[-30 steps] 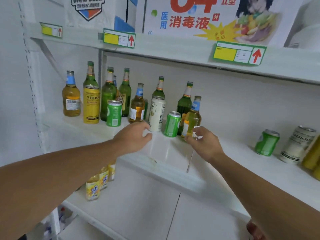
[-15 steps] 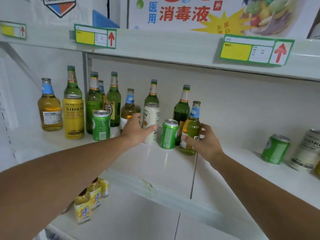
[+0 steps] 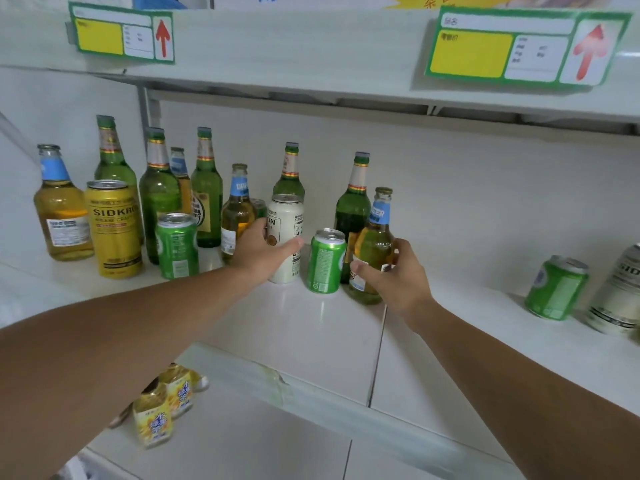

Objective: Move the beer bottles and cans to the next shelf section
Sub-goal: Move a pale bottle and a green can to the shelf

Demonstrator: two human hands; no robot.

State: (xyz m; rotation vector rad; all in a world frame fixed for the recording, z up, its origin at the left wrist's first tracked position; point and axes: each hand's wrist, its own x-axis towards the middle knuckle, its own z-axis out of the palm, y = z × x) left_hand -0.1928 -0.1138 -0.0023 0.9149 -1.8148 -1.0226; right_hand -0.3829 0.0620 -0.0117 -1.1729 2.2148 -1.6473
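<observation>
Two items at the right-hand end of the crowded shelf section are being taken up at once. The white can (image 3: 286, 237) stands upright just left of the seam (image 3: 377, 355) between shelf boards, and the left hand (image 3: 263, 252) is curled round its left side, with the thumb laid across the front of the can. The short amber bottle (image 3: 373, 251) with the blue neck label stands upright nearest that seam, and the right hand (image 3: 398, 275) is wrapped round its lower body, thumb on the near face and fingers passing behind. Whether either item is lifted clear of the shelf (image 3: 311, 341) cannot be told.

Between the two gripped items a green can (image 3: 326, 261) is left standing, very close to the bottle and just apart from the white can. A tall green bottle (image 3: 353, 209) stands directly behind the amber one.

The next section lies to the right of the seam, where a green can (image 3: 557, 289) and a pale can (image 3: 620, 292) are already placed near the back wall. The right hand is the nearer to that section; the left would have to be carried across the standing green can, so a rise above its top seems to be called for before any sideways travel.
</observation>
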